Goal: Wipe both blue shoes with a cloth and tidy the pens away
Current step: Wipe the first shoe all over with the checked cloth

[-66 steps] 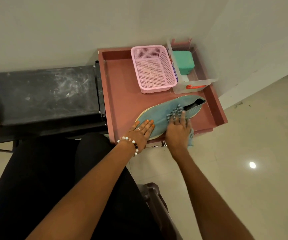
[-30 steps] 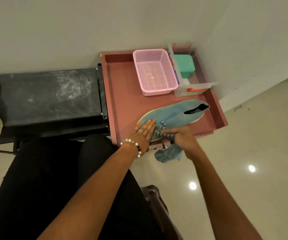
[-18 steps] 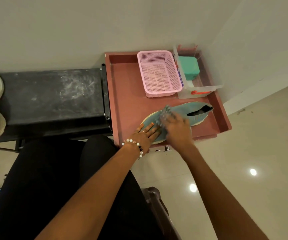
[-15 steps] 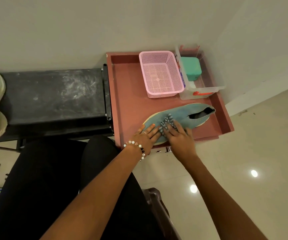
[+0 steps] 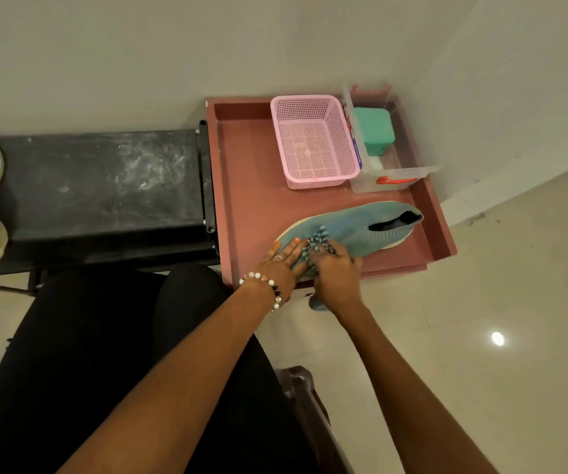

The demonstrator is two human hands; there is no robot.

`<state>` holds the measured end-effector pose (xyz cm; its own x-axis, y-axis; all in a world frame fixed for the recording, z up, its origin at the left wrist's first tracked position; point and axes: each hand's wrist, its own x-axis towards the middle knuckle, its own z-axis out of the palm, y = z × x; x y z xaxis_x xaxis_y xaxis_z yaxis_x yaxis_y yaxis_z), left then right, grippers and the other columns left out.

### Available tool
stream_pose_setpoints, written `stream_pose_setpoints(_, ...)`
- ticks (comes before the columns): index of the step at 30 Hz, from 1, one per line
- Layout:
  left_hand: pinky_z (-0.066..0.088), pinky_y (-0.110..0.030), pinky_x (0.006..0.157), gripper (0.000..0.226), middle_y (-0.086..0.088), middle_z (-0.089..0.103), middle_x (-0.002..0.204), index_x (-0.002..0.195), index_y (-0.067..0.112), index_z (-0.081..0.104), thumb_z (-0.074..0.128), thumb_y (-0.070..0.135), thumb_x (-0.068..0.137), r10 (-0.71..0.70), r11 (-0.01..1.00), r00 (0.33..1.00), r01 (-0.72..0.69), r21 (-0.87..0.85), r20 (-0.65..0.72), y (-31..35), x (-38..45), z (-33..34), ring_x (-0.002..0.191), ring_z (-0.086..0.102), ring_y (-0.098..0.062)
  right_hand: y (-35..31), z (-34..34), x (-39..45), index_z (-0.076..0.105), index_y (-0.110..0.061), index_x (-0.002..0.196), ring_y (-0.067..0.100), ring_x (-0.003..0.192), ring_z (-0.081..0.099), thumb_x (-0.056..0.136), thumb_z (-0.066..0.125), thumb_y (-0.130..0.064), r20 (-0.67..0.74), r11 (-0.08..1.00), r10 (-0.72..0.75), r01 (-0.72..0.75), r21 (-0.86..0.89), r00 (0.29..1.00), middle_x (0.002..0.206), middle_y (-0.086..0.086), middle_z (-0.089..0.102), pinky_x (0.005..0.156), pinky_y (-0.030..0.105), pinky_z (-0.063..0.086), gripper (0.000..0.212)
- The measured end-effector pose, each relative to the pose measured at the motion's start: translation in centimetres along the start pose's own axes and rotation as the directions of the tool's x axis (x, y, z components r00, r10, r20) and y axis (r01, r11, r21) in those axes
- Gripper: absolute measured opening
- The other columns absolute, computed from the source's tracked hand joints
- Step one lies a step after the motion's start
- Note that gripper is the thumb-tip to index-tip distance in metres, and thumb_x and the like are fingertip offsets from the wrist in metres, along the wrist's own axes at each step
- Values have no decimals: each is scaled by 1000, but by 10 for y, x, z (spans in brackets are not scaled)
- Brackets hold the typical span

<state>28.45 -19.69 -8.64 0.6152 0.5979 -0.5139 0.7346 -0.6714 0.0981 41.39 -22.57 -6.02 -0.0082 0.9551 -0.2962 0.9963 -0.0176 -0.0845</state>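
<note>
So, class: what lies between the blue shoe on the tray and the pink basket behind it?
In the head view, nothing: only a bare strip of the red tray floor separates the blue shoe from the pink basket.

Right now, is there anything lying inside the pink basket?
No, the pink basket on the red tray shows only its bare perforated bottom, with nothing lying in it.

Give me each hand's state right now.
Left hand: open, fingers flat on the blue shoe.
Right hand: holding the cloth against the shoe.
</note>
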Motion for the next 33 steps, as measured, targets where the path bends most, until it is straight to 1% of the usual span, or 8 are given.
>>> stream_pose_setpoints(3,-9,-41,117,82,-12,-25,156,153,18,-7,51,14,95,6,1000,1000,-6,-12,-16,0,-1,1,146,-19,-25,30,-6,6,49,-29,134,20,136,28,89,50,-11,-36,990,-34,29,-138,999,139,-5,49,101,39,24,49)
stream_pose_setpoints(7,-9,-40,117,86,-11,-28,156,152,21,-12,51,12,95,3,1000,1000,-3,-13,-28,-2,2,4,145,-21,-24,44,-18,25,61,-16,117,25,131,34,92,47,-12,-106,921,209,-232,-312,972,120,5,62,104,44,26,29)
stream_pose_setpoints(10,-8,-41,118,85,-13,-30,154,152,21,-13,49,11,94,-1,1000,999,1,0,-33,-2,2,4,145,-22,-26,29,-21,31,67,-14,108,29,129,35,92,47,-11,-92,907,273,-288,-307,958,113,8,65,104,46,27,26)
stream_pose_setpoints(15,-5,-41,120,63,-18,-30,153,154,15,9,40,15,99,-30,999,999,29,-20,-40,1,0,0,144,-24,-30,-21,-6,24,53,-18,129,23,132,36,89,51,-20,-60,997,56,-59,-52,997,132,5,53,97,39,33,40)
stream_pose_setpoints(18,-6,-42,120,73,-20,-30,152,154,20,-4,40,7,96,-27,999,999,26,-31,-35,3,-2,-1,143,-24,-33,5,-6,18,38,-28,142,16,142,18,88,57,-18,9,995,-68,69,-70,998,151,-4,33,104,37,24,58)
stream_pose_setpoints(25,-6,-42,119,81,-21,-28,153,153,22,-11,43,7,95,-34,999,999,34,-10,-19,2,0,-2,144,-23,-32,46,-14,42,46,-14,137,22,146,9,97,40,-10,-126,952,208,-230,-204,970,152,5,33,110,49,18,41)
stream_pose_setpoints(30,-7,-41,119,75,-20,-27,154,154,19,-4,43,11,96,-28,999,1000,28,-23,-8,1,0,-1,144,-23,-32,-3,15,20,51,-19,134,16,144,16,90,48,-11,-111,996,85,-80,44,990,148,4,39,107,42,22,44)
stream_pose_setpoints(33,-8,-40,119,67,-20,-23,155,154,16,2,40,15,99,-4,998,999,2,-56,-32,1,-2,1,144,-22,-33,8,17,11,63,-20,124,21,133,41,80,50,0,-56,904,-9,32,427,998,141,5,48,107,37,33,50)
